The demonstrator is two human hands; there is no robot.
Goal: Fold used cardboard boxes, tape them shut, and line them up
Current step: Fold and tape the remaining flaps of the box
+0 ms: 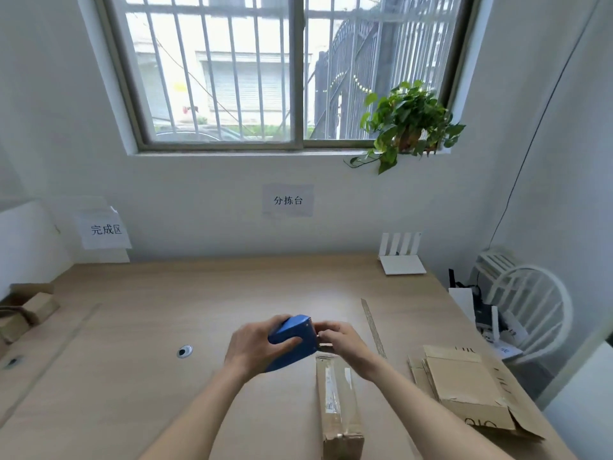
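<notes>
Long narrow brown cardboard box lies on the wooden tabletop, its far end right under both hands, clear tape along its top, worn label. Left hand grips a blue plastic tape dispenser just above that end. Right hand pinches at the dispenser's front edge, fingers curled. Stack of flattened brown cardboard boxes lies near, to the right.
</notes>
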